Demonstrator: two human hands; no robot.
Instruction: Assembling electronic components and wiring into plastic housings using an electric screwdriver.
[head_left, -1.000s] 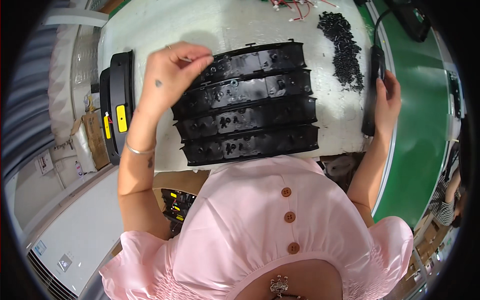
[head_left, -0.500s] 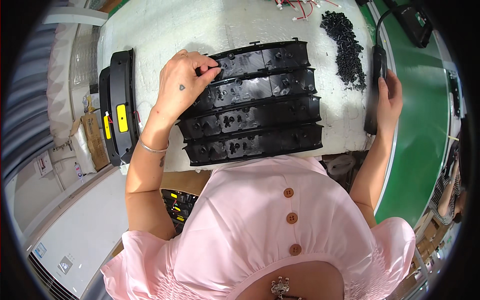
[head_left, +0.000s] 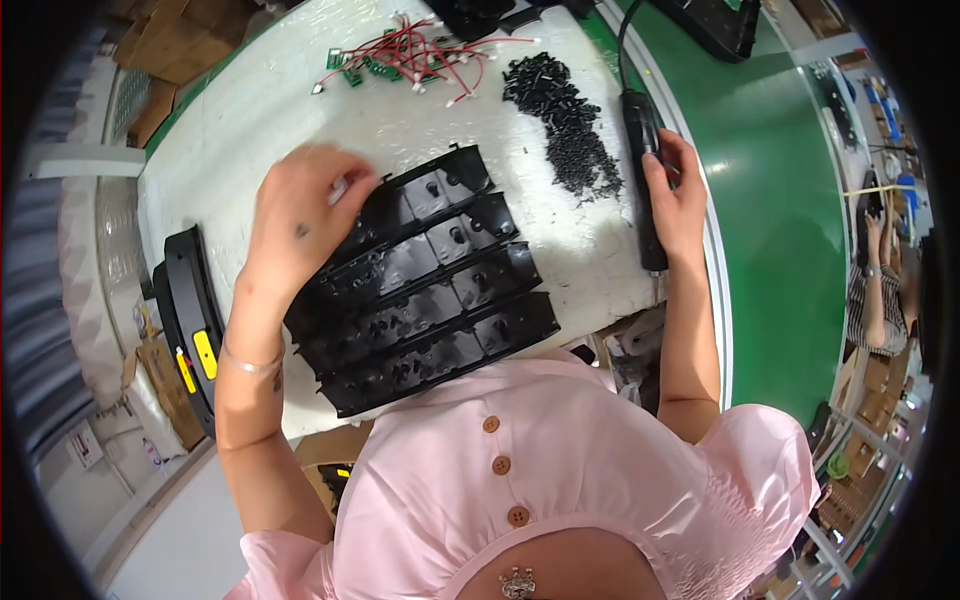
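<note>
Four long black plastic shells, the nearest one [head_left: 440, 355] by my body, lie side by side in a slanted stack. Over the left end of the farthest shell [head_left: 430, 195], my left hand [head_left: 310, 215] is curled, thumb and fingers brought together; motion blurs the fingertips and whatever they hold is hidden. At the right, my right hand [head_left: 676, 200] is wrapped round a black corded electric screwdriver [head_left: 642, 190], which lies along the table edge with its tip toward me. A heap of small black screws [head_left: 570, 130] sits left of the screwdriver.
Red wires with small green boards [head_left: 400, 55] lie at the far side of the white-covered table [head_left: 250, 130]. Two black curved housings with yellow labels [head_left: 190, 320] stand at the left edge. A green surface [head_left: 770, 200] runs along the right. Another person's arm [head_left: 873, 300] shows far right.
The view has turned, so the shells now appear slanted and the wires show more fully. My left hand has lifted from the farthest shell's end. My right hand stays on the screwdriver.
</note>
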